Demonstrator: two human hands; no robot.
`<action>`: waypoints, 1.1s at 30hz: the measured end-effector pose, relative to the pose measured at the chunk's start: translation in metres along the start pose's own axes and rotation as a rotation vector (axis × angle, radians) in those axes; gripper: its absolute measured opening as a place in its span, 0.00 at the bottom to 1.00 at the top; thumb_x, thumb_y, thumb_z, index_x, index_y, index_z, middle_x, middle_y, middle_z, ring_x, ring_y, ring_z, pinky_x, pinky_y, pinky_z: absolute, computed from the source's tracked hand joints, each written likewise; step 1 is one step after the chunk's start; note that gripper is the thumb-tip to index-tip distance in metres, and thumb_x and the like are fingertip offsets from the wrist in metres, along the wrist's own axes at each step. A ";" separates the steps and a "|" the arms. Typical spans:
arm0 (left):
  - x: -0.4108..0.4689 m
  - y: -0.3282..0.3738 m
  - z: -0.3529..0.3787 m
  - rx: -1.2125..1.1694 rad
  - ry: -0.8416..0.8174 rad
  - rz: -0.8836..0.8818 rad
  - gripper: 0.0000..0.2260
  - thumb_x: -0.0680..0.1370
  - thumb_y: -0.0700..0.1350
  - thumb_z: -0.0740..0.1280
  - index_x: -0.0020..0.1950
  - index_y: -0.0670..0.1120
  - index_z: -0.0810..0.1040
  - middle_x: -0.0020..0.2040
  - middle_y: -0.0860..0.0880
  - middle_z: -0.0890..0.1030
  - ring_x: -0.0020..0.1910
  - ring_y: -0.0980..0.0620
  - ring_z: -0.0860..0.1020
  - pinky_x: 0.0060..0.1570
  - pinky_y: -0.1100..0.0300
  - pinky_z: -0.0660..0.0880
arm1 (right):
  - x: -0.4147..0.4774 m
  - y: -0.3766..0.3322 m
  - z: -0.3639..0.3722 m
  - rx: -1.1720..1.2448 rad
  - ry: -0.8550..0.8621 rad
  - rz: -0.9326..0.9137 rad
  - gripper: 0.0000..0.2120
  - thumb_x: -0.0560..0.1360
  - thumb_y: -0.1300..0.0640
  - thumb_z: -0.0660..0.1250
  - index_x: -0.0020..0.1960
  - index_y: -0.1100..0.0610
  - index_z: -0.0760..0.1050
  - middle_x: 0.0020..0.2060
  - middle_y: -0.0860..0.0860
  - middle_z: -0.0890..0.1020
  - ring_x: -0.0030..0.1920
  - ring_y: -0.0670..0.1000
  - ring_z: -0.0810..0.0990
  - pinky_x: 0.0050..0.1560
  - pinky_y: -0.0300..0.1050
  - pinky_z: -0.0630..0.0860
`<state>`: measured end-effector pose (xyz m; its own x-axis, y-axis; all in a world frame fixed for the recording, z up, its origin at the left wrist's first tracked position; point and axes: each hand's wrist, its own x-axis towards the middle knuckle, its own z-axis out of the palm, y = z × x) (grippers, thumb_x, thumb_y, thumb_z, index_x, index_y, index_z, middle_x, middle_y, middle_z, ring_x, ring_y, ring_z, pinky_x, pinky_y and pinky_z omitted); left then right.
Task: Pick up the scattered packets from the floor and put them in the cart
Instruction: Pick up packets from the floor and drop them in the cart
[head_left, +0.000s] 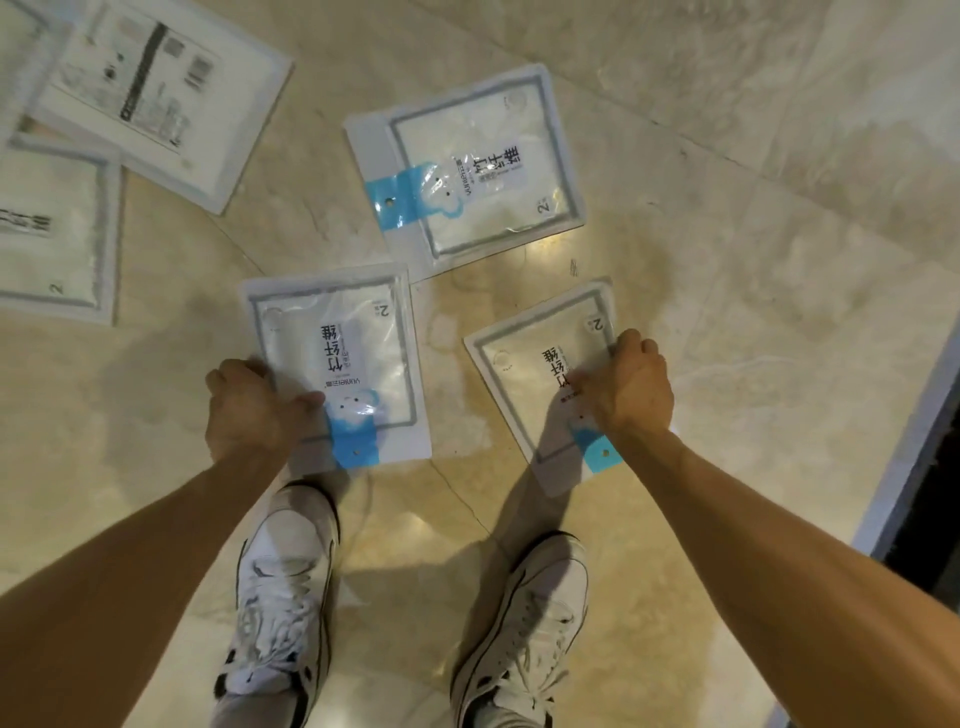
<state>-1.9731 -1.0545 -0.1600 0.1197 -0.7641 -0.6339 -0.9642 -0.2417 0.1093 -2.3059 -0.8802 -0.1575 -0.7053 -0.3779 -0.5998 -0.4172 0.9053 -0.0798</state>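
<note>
Several flat white packets with blue tabs lie on the beige marble floor. My left hand (252, 408) grips the left edge of one packet (358, 353) just ahead of my left shoe, thumb on top. My right hand (631, 387) grips the right edge of a second packet (535, 384), which is tilted. A third packet (467, 171) lies farther ahead in the middle. Two more packets sit at the far left, one face down (156, 98) and one face up (52, 228). No cart is in view.
My two white shoes (283, 597) (524, 629) stand on the floor (753, 260) below the packets. A dark strip with a pale metal edge (914, 483) runs along the right side.
</note>
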 end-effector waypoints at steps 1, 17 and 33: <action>-0.003 0.007 -0.003 -0.079 -0.049 -0.040 0.27 0.68 0.52 0.82 0.56 0.39 0.73 0.55 0.37 0.78 0.56 0.36 0.77 0.47 0.46 0.74 | -0.004 0.000 -0.004 0.048 -0.042 0.020 0.22 0.74 0.44 0.76 0.55 0.55 0.69 0.50 0.55 0.80 0.49 0.60 0.80 0.49 0.60 0.81; -0.240 0.086 -0.321 -0.621 -0.472 0.218 0.05 0.79 0.40 0.72 0.48 0.38 0.81 0.32 0.54 0.84 0.30 0.58 0.82 0.30 0.69 0.75 | -0.251 -0.005 -0.307 0.832 -0.143 -0.128 0.15 0.79 0.65 0.71 0.62 0.57 0.70 0.53 0.55 0.85 0.48 0.52 0.87 0.43 0.50 0.85; -0.596 0.263 -0.727 -0.605 -0.477 0.801 0.11 0.75 0.34 0.75 0.56 0.43 0.81 0.43 0.52 0.88 0.37 0.58 0.85 0.33 0.67 0.78 | -0.503 0.044 -0.764 1.167 0.143 -0.374 0.32 0.74 0.56 0.79 0.74 0.55 0.71 0.69 0.52 0.81 0.69 0.53 0.79 0.71 0.59 0.74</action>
<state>-2.1262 -1.0974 0.8029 -0.7146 -0.5531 -0.4283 -0.4323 -0.1323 0.8920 -2.4068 -0.7986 0.7488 -0.7395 -0.6022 -0.3009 0.1031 0.3403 -0.9346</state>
